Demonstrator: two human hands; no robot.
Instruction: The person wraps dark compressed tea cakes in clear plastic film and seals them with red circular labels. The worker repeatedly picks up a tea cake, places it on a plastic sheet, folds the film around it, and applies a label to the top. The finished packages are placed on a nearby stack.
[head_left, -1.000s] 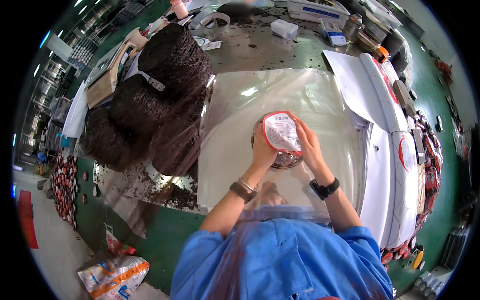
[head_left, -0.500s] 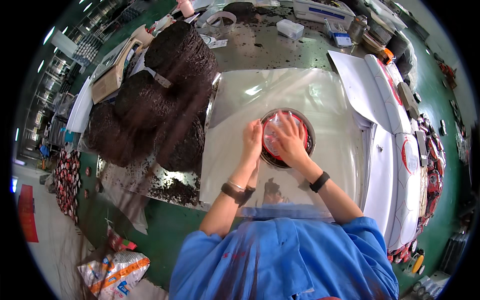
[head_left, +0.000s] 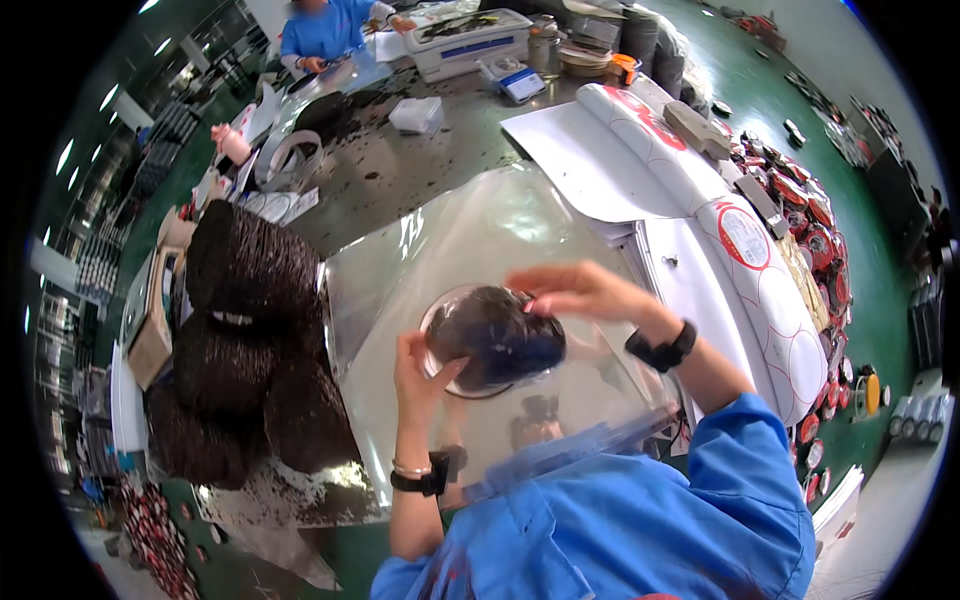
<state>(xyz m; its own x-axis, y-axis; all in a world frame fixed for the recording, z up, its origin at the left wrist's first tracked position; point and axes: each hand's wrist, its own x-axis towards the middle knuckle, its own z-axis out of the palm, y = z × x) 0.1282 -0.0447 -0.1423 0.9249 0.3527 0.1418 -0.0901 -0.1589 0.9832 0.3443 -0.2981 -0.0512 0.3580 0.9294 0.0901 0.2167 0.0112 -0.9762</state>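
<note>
In front of me a glossy dark round disc [head_left: 495,338], with a pale, thin rim along its left side, rests on clear plastic sheeting [head_left: 385,280]. Its upper face is smooth and shiny with bluish reflections. My left hand [head_left: 425,375] grips the disc's left edge, thumb lying over the face and fingers around the side. Over the upper right edge, my right hand [head_left: 580,292] reaches in with fingers stretched out, fingertips touching the disc near a notch; they are slightly blurred. The disc's underside is hidden.
Dark, layered round stacks [head_left: 250,265] crowd the left. On the right lie white printed sheets and a roll [head_left: 740,240], with red-and-white round pieces [head_left: 815,240] beyond. A clear box [head_left: 416,115], a white bin [head_left: 470,50] and a co-worker in blue [head_left: 325,35] are farther back.
The red-and-white label on the disc has gone from view; a glossy dark face shows instead. My right hand has moved from its top to the upper right edge. The view has turned.
</note>
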